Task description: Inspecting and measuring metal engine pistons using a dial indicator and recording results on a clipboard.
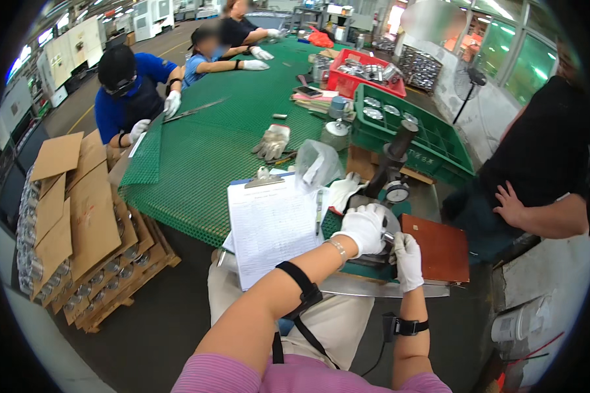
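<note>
Both my hands wear white gloves and meet at a dial gauge stand near the table's front edge. My left hand (362,230) is curled closed over the grey metal base of the stand; what lies under its fingers is hidden. Beside it my right hand (408,262) is closed, its fingertips at a small shiny metal cylinder (388,237) between the two hands. Above them stands the dark column (393,154) with a round dial gauge (397,191). To the left lies a clipboard (272,229) with a printed sheet and a pen (319,213).
A reddish-brown box (436,250) sits right of my hands. Behind the stand are a green divided crate (432,157) and a red bin (344,82) of metal parts. A plastic bag (318,164) and worn gloves (271,142) lie on the green mat. Co-workers sit left; a person stands right.
</note>
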A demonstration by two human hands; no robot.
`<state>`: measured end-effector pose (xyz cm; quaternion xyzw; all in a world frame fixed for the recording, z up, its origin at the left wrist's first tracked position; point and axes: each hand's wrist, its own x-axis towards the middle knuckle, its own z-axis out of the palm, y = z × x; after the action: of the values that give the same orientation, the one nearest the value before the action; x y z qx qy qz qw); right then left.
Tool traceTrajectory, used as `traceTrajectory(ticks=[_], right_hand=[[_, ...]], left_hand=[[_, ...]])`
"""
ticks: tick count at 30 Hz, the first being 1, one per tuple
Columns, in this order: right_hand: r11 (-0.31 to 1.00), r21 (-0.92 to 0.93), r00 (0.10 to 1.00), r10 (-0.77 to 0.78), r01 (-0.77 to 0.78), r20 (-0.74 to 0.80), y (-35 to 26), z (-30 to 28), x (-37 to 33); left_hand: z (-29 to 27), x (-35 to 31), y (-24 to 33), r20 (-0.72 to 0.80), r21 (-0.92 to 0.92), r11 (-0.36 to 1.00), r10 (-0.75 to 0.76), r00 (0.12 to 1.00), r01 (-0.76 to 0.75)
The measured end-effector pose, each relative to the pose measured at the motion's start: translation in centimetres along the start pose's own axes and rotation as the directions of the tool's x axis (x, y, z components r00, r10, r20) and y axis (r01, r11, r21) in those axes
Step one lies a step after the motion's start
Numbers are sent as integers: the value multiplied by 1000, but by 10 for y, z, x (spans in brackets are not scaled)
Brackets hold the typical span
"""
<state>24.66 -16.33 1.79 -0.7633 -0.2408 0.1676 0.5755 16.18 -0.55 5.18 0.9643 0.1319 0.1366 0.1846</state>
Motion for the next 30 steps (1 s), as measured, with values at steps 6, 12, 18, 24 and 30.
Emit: traceTrajectory(ticks=[6, 12, 18, 24, 30], right_hand=[[977, -169, 992, -127, 127, 7, 18, -6, 4], [990, -122, 997, -73, 76, 34, -9, 4, -9], [1000, 2, 999, 5, -5, 53, -12, -3, -7], [997, -51, 983, 59, -51, 175, -18, -13, -2], [994, 39, 968, 88, -100, 237, -20, -17, -2]], left_hand=[[10, 1, -5, -90, -72, 995, 68, 994, -75], [4, -6, -7, -63, -13, 1000, 17, 998, -18], [2, -1, -3, -26, 51, 998, 31, 999, -30], [-1, 0, -1, 47, 41, 999, 14, 999, -16], [-8, -4, 2, 48, 88, 996, 20, 999, -24]])
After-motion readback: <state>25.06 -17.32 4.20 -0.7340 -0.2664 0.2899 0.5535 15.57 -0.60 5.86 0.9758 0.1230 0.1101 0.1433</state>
